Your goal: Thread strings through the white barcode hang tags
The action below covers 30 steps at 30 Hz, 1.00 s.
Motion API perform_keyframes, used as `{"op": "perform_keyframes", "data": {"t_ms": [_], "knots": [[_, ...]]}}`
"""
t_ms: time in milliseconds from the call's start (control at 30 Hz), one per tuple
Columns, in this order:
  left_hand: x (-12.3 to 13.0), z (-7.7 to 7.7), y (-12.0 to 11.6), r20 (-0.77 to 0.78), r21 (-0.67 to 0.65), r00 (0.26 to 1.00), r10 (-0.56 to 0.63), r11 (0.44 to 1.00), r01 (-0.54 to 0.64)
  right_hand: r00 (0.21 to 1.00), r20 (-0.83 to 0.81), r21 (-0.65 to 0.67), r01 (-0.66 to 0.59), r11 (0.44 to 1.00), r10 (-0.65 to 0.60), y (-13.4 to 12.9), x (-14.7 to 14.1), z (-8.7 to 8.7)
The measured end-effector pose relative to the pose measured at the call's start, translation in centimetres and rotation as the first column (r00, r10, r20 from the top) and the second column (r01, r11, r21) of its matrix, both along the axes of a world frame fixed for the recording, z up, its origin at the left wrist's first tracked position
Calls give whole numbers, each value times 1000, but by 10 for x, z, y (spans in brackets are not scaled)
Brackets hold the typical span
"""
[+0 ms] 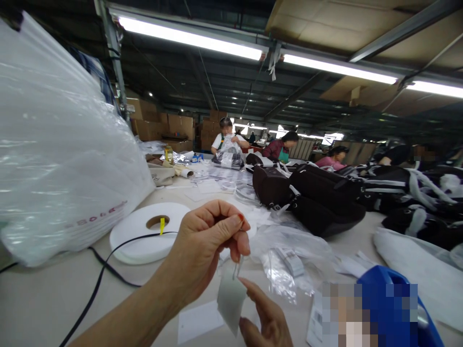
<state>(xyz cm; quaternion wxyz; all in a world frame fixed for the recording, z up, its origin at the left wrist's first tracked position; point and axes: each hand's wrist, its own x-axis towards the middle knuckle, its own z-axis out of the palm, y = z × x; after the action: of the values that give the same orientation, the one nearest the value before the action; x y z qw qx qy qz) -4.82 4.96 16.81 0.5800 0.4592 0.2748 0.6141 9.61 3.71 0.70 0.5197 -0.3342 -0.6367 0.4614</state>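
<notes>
My left hand [213,233] is in the middle of the view, thumb and forefinger pinched together. From its fingers hangs a thin looped string [237,267] attached to a white hang tag [230,301]. Below and to the right is my right hand [267,315], its thumb and forefinger apart. The forefinger tip is at the tag's upper right edge, and the thumb lies close to its lower right side. Under the tag, a flat white card [198,322] rests on the table.
A large roll of white tape [125,236] lies left, beside a bulging plastic-wrapped bundle [65,159]. Black bags [318,197] are piled at right, behind clear plastic bags [289,241]. A blue object [383,279], partly pixelated, stands front right. Several people work across the table.
</notes>
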Motion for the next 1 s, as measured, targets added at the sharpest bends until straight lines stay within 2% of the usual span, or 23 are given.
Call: {"op": "perform_keyframes", "data": {"t_ms": [33, 67, 100, 133, 233, 333, 467, 633, 900, 1000], "knots": [[0, 0, -1, -10, 6, 1000, -16, 1000, 16, 990, -68, -93, -126, 988, 120, 0, 5, 6], [0, 0, -2, -18, 12, 999, -33, 999, 33, 961, -136, -163, -263, 951, 243, 1, 8, 14], [0, 0, -4, -21, 15, 999, -49, 999, 49, 927, -194, -197, -356, 914, 319, 2, 11, 24], [1, 0, -5, -23, 14, 998, -60, 998, 60, 906, -239, -197, -396, 897, 348, 3, 11, 35], [4, 1, -8, -36, -2, 997, -72, 997, 72, 900, -239, -138, -405, 904, 366, 5, 3, 67], [8, 0, -10, -54, -30, 994, -96, 995, 94, 908, -256, -119, -371, 921, 333, 7, -7, 82], [11, -4, -10, -48, -72, 989, -143, 988, 139, 911, -244, -222, -385, 896, 331, 7, -10, 72], [9, -7, -8, -98, 24, 991, -90, 995, 92, 940, -116, -378, -339, 861, 319, 2, -8, 56], [4, -10, -2, -122, 79, 992, 37, 997, -28, 861, -355, -413, -493, 766, 363, -6, -16, 43], [4, -12, 5, -96, 69, 990, 108, 992, -101, 810, -484, -444, -554, 704, 332, -11, -19, 34]]}}
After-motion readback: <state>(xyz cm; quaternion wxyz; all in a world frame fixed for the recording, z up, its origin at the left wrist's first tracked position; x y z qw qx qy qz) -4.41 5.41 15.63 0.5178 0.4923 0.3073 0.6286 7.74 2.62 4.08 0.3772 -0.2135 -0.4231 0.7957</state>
